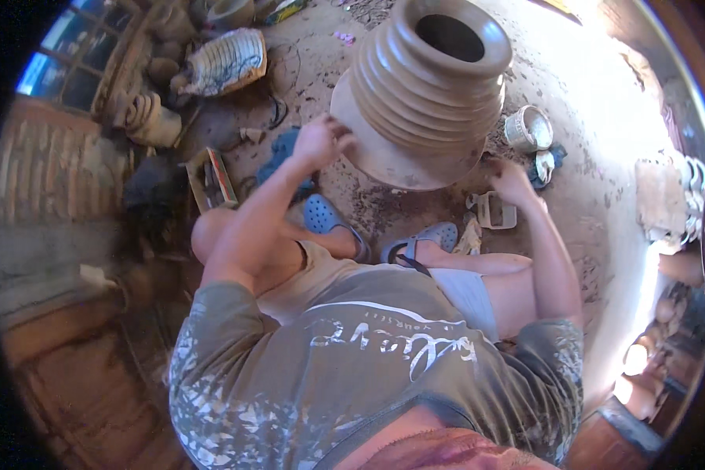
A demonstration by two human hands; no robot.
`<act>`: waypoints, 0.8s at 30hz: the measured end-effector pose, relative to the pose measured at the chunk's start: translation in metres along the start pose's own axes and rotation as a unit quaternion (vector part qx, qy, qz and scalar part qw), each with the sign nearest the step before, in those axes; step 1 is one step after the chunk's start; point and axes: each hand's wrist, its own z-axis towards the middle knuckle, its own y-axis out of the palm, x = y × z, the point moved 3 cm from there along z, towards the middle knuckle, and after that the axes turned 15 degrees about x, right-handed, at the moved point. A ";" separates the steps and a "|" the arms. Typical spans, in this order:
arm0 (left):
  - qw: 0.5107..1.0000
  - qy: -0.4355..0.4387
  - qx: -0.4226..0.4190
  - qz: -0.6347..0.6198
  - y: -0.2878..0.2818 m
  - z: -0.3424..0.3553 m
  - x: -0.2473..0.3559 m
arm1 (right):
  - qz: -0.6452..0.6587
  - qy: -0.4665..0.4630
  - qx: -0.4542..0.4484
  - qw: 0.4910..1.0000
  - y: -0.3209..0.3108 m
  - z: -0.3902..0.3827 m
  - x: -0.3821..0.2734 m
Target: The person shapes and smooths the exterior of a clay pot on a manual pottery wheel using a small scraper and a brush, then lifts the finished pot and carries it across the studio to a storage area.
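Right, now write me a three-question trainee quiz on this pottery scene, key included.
1. True or false: a lid covers the ribbed clay pot.
2. Which is nearer the small round tub: the left hand or the right hand?
3. What colour are the perforated clogs?

Key:
1. False; its mouth is open.
2. The right hand.
3. Blue.
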 end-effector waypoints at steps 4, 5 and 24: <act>0.969 -0.075 0.170 0.163 0.027 -0.028 -0.171 | 0.010 -0.057 -0.016 0.998 0.030 -0.012 -0.071; 0.971 -0.144 0.108 0.157 0.034 -0.024 -0.162 | -0.007 -0.024 -0.032 0.999 0.028 -0.027 -0.070; 0.817 -0.348 0.217 -0.406 0.106 0.021 -0.047 | 0.394 0.129 0.203 0.887 -0.052 -0.018 -0.135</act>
